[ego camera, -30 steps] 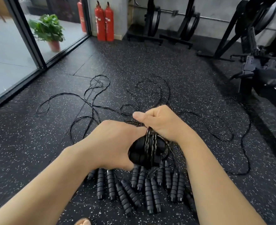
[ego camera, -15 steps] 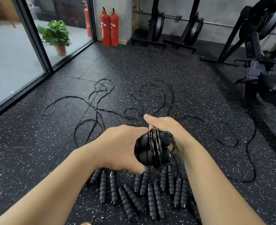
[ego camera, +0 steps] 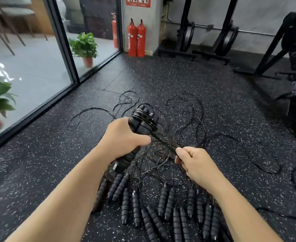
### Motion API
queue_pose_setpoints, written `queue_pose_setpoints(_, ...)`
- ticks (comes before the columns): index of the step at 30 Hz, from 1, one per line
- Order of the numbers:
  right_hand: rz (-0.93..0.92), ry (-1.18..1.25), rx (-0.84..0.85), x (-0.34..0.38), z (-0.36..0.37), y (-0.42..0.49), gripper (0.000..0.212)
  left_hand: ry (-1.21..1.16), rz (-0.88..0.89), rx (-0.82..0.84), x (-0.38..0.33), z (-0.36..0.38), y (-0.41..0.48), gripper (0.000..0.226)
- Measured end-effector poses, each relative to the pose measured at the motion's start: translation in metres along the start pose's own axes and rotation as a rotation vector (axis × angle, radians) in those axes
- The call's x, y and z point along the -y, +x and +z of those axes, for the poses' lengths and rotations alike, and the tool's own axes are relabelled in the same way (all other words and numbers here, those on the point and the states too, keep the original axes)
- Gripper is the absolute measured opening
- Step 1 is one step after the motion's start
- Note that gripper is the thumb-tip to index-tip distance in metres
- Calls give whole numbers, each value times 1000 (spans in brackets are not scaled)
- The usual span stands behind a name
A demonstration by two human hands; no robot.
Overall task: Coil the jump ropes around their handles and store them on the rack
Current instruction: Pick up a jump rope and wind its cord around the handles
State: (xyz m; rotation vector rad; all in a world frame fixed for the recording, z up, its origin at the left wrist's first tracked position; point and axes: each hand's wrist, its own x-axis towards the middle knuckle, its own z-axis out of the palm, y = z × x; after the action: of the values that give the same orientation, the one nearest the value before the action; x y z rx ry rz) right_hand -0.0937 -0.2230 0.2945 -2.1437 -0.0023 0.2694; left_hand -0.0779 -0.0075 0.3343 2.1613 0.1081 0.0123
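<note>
My left hand [ego camera: 124, 137] grips a pair of black ribbed jump-rope handles [ego camera: 142, 119], tilted up to the right, with a few turns of thin black rope coiled round their upper end. From the coil the rope [ego camera: 163, 141] runs taut down to my right hand [ego camera: 194, 163], which pinches it between thumb and fingers. Several more black handles [ego camera: 161, 208] lie side by side on the floor under my arms. Their loose ropes [ego camera: 192, 119] sprawl in tangled loops across the floor beyond my hands.
The floor is black speckled rubber [ego camera: 161, 75]. A glass wall [ego camera: 30, 67] runs along the left with potted plants [ego camera: 84, 46] behind it. Two red fire extinguishers [ego camera: 136, 38] stand at a pillar. Black weight racks [ego camera: 204, 32] and gym machines [ego camera: 293, 58] line the back and right.
My right hand has left the handles and pulled down to the right, drawing the rope taut. My left hand has tipped the handles' coiled end upward. The camera now looks further ahead.
</note>
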Motion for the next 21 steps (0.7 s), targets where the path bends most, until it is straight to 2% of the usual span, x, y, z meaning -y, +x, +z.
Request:
queue_pose_setpoints(5,-164,-184,-40,15,-7,-14,39,-69,-77,-42,15,-15,4,21)
queue_pose_setpoints(11,-447,-424,-165,46,-8,-40,45,75,-90,-63,24,-14,10,28)
queue_pose_setpoints(14,-524,-517,-176,56,-8,-48,43,123,-94,-28,17,-10,8,33)
queue_pose_setpoints(17,-534,-520,-179,65,-13,-48,39,394,-66,7,3,-1,-1,38)
queue_pose_setpoints(21,-500,-497,-171,70,-23,-39,39,822,109,24,-16,27,-16,39)
